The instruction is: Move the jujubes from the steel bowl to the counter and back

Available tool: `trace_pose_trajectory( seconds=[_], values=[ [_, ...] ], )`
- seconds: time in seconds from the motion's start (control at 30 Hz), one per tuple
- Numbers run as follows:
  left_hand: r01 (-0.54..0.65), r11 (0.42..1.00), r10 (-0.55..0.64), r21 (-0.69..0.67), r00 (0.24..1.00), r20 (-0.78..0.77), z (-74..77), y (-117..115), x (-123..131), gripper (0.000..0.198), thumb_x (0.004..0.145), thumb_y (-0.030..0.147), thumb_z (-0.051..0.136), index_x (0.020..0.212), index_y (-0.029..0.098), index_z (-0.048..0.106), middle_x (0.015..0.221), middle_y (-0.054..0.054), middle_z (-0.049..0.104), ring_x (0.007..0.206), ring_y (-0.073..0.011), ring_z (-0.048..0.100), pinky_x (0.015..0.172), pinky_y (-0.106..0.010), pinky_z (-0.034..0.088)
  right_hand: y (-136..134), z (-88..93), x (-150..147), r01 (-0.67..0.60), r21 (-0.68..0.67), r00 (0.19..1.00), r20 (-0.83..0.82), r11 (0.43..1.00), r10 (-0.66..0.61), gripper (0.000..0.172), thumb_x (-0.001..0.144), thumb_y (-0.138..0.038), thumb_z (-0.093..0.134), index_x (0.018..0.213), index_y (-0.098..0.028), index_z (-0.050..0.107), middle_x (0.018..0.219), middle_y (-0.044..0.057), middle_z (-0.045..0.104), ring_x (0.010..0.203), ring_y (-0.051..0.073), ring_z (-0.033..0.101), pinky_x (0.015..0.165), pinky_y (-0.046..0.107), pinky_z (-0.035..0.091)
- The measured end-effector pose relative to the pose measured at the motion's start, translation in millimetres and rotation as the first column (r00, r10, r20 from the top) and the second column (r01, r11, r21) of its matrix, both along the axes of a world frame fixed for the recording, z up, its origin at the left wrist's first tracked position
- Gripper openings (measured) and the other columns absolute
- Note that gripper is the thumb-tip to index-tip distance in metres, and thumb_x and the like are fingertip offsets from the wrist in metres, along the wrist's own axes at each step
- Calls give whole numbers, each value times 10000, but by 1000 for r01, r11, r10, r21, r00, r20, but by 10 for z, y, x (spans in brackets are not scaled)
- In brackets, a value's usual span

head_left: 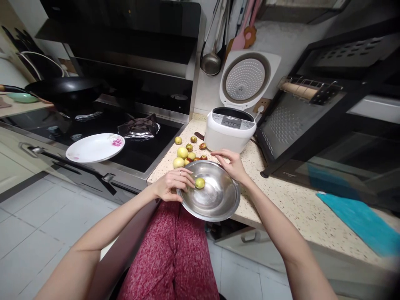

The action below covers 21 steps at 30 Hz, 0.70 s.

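Observation:
A round steel bowl (215,208) rests on the front edge of the speckled counter (293,204), tipped toward me. One yellow-green fruit (200,183) lies inside it. My left hand (171,185) curls over the bowl's near-left rim, fingertips right beside that fruit. My right hand (233,164) rests at the bowl's far rim, fingers stretched toward a heap of several small green and reddish fruits (187,155) lying on the counter behind the bowl.
A white rice cooker (229,131) with its lid up stands behind the fruits. A gas hob (137,143) with a white flowered plate (95,147) and a black wok (67,89) lies left. A dark rack (312,121) and a teal cloth (359,221) are right.

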State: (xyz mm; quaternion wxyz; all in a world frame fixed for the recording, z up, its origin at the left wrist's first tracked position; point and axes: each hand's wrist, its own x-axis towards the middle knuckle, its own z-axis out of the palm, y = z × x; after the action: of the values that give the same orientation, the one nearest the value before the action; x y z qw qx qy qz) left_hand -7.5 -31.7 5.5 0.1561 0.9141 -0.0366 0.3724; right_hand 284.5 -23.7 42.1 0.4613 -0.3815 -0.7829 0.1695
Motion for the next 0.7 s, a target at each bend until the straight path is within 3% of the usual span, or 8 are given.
trace_pose_trajectory(
  seconds=[0.17,0.3,0.43,0.57,0.7],
  values=[
    [10,1000,-10,13,1000,20,-4,-18,15,486,960,626,620,957,161,764,996,-137,828,1047,-273,778,1050,-461,547,225,-99,75,52,17,999,16,999,-52,299,1038,-376,558,1138,-230,799,1132,99,797,1077,253,731,993,444,573],
    [0,999,2,-40,998,55,-13,-58,20,488,894,640,704,802,161,728,766,-90,799,861,-241,788,968,-416,570,331,-212,116,56,8,996,67,998,-57,309,1039,-386,562,1195,-234,780,1170,100,784,1110,256,723,1021,445,564],
    [3,996,9,-91,991,135,-31,-90,14,532,836,674,742,697,165,668,628,-41,732,706,-195,753,881,-373,558,398,-387,105,11,-30,975,222,999,-4,372,1040,-360,566,1381,-263,680,1354,105,704,1271,270,649,1133,496,489],
    [22,993,2,-113,978,209,-62,-99,3,575,799,726,734,669,173,646,587,-21,698,654,-178,724,888,-371,545,409,-476,32,-75,-82,927,361,994,100,467,1028,-325,585,1494,-302,569,1498,105,597,1393,256,559,1197,467,426],
    [22,995,-3,-94,979,204,-92,-97,-13,588,796,748,716,676,174,672,588,-30,701,654,-185,719,880,-368,559,359,-451,-62,-42,-59,924,378,997,62,392,1013,-333,602,1392,-239,625,1368,134,647,1260,275,632,1106,442,500]
  ],
)
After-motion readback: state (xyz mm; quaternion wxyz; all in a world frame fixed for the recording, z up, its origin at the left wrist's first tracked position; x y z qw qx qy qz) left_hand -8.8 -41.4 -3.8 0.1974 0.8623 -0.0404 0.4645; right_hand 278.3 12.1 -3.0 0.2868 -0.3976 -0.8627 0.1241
